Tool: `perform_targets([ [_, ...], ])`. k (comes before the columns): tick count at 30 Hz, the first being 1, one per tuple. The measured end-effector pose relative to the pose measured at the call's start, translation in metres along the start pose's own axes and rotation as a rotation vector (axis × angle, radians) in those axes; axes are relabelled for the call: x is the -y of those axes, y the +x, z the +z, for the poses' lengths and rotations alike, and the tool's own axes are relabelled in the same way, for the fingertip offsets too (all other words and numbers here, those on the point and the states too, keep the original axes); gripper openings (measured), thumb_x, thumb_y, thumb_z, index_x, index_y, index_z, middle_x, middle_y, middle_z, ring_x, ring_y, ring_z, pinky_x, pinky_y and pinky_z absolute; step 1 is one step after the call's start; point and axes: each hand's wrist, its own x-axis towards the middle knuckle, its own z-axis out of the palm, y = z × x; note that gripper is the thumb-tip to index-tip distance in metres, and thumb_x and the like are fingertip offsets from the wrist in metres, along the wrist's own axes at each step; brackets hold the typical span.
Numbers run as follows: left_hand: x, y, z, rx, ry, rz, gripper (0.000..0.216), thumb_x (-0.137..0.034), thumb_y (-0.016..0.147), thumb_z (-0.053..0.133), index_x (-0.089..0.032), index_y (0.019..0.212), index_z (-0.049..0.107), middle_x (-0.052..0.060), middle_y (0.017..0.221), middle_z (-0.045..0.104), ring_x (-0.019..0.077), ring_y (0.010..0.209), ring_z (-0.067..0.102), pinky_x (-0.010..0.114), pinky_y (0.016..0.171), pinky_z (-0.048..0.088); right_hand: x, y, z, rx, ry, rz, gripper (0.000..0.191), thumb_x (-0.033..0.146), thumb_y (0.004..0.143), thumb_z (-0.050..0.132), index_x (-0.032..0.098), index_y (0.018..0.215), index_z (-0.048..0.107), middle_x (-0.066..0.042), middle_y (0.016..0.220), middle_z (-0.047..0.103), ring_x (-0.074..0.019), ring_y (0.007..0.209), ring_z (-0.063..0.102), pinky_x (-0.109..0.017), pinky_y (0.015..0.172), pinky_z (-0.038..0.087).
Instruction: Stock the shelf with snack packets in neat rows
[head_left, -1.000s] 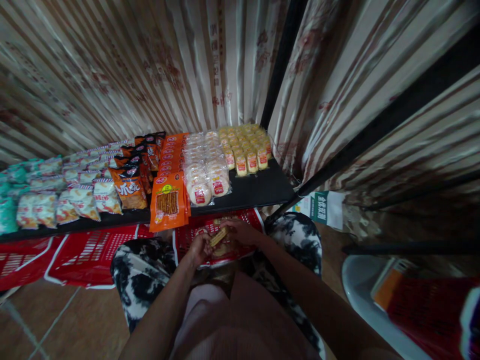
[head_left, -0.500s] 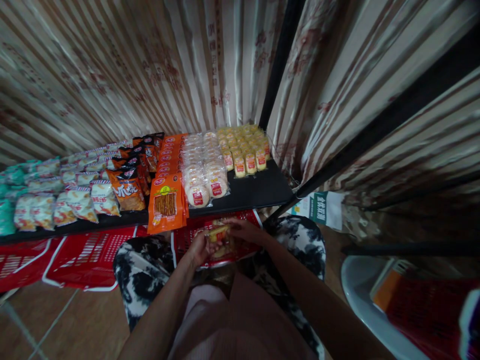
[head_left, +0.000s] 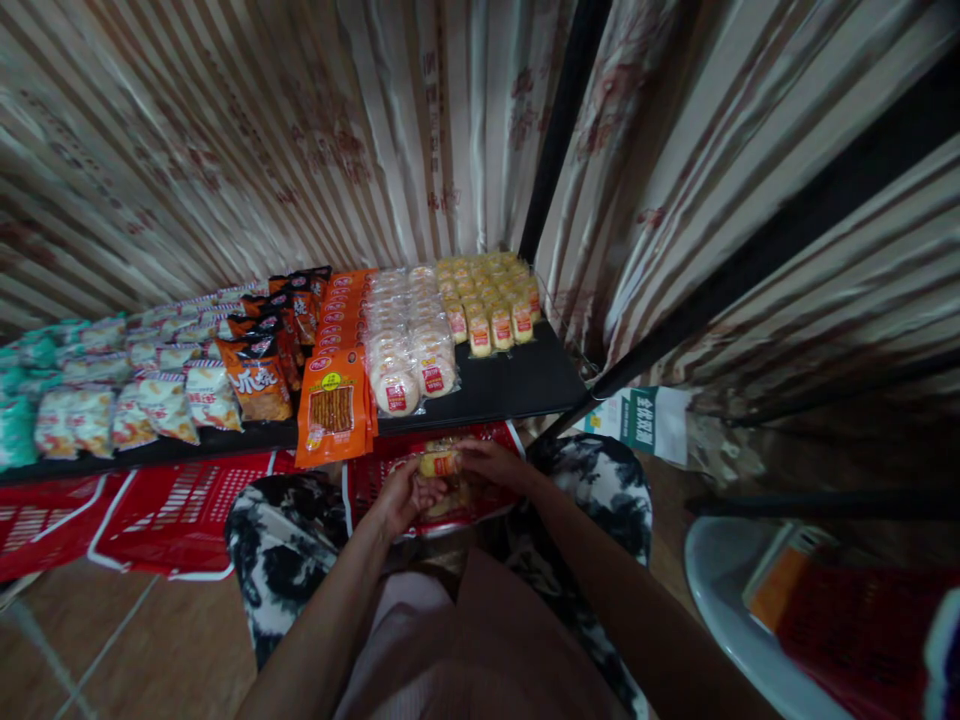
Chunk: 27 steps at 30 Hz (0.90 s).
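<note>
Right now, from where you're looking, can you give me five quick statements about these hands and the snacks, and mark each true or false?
1. The left hand and right hand have one small yellow packet between them. True.
2. The hands are above the black shelf. False: they are over a red basket, in front of the black shelf.
3. Yellow packaged cakes stand at the right-hand end of the row of snacks. True.
4. The orange packets lie on the floor. False: the orange packets are on the shelf.
5. A striped curtain hangs behind the shelf. True.
</note>
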Motion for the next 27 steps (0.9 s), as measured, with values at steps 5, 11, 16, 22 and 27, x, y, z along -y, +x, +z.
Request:
perform_targets([
  [5, -0.006, -0.006, 0.005, 0.029, 0.021, -0.017, 0.045, -0.040, 0.095, 0.028, -0.006, 0.097, 0.057, 0.010, 0.057, 0.065, 0.0129, 0.043, 0.059, 0.016, 0.040, 0.038, 0.008, -0.005, -0.002, -0.032, 0.100, 0.036, 0.045, 0.052, 0.065, 0.067, 0.016, 0.091, 0.069, -0.003, 0.086, 0.068, -0.0163, 0.077, 0.059, -0.028, 0.070, 0.046],
  [11, -0.009, -0.014, 0.011, 0.136, 0.039, -0.016, 0.053, -0.049, 0.093, 0.030, -0.005, 0.094, 0.061, 0.011, 0.059, 0.065, 0.0146, 0.047, 0.061, 0.018, 0.039, 0.039, 0.019, -0.012, -0.012, 0.009, 0.118, 0.034, 0.043, 0.050, 0.066, 0.067, 0.016, 0.093, 0.069, -0.004, 0.092, 0.068, -0.0188, 0.083, 0.060, -0.031, 0.074, 0.047],
  [16, -0.003, -0.019, 0.015, 0.196, 0.140, 0.059, 0.033, -0.038, 0.077, 0.065, -0.008, 0.091, 0.063, 0.007, 0.069, 0.068, 0.0115, 0.050, 0.060, 0.018, 0.043, 0.044, 0.033, -0.019, -0.020, 0.200, 0.020, -0.093, 0.045, 0.051, 0.074, 0.060, 0.017, 0.103, 0.066, -0.004, 0.101, 0.066, -0.0199, 0.095, 0.058, -0.032, 0.085, 0.043],
  [22, 0.004, -0.020, 0.013, 0.238, 0.251, 0.096, 0.036, -0.039, 0.058, 0.080, -0.012, 0.074, 0.064, -0.001, 0.057, 0.061, 0.0065, 0.045, 0.052, 0.017, 0.046, 0.041, 0.037, -0.023, -0.022, 0.238, 0.002, -0.073, 0.046, 0.051, 0.074, 0.063, 0.018, 0.106, 0.063, -0.002, 0.095, 0.065, -0.0152, 0.083, 0.058, -0.026, 0.073, 0.044],
  [27, 0.004, -0.022, 0.019, 0.194, 0.407, 0.141, 0.039, -0.044, 0.057, 0.078, -0.013, 0.072, 0.061, -0.002, 0.052, 0.057, 0.0058, 0.043, 0.048, 0.018, 0.044, 0.034, 0.038, -0.028, -0.022, 0.200, 0.052, -0.010, 0.051, 0.052, 0.071, 0.066, 0.019, 0.109, 0.059, 0.001, 0.077, 0.061, -0.0087, 0.059, 0.051, -0.021, 0.054, 0.039],
])
